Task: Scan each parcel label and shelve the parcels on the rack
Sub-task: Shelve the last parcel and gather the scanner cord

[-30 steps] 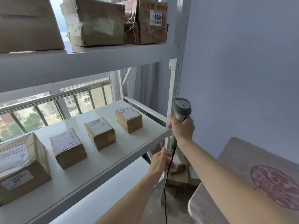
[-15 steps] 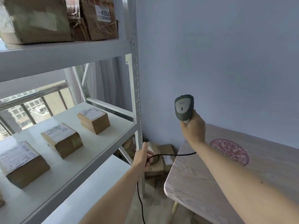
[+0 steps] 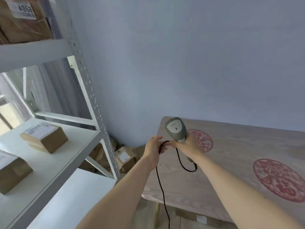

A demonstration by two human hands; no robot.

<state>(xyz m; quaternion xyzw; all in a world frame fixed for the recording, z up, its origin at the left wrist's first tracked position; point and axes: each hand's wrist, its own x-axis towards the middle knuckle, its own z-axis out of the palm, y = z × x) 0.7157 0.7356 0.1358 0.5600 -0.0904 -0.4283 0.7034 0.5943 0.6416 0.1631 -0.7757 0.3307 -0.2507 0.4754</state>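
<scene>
My right hand [image 3: 189, 146] grips the handle of a grey barcode scanner [image 3: 176, 129], held upright over the left end of a wooden table [image 3: 231, 162]. My left hand [image 3: 152, 148] holds the scanner's black cable [image 3: 160, 179] just left of it; the cable loops under my right wrist and hangs toward the floor. On the white rack [image 3: 49, 164] at left, a small labelled cardboard parcel [image 3: 44, 138] sits on the middle shelf, with another parcel [image 3: 13, 172] partly cut off nearer me. A large parcel [image 3: 24, 19] marked 4068 stands on the upper shelf.
Several cardboard parcels [image 3: 124, 156] lie on the floor between the rack's perforated post [image 3: 97, 113] and the table. Red round prints [image 3: 277, 179] mark the tabletop. A blue wall stands behind. Another labelled box [image 3: 198, 218] lies under the table.
The view has swung right, away from the rack. My right hand carried the scanner over the table, and my left hand rose with the cable to meet it.
</scene>
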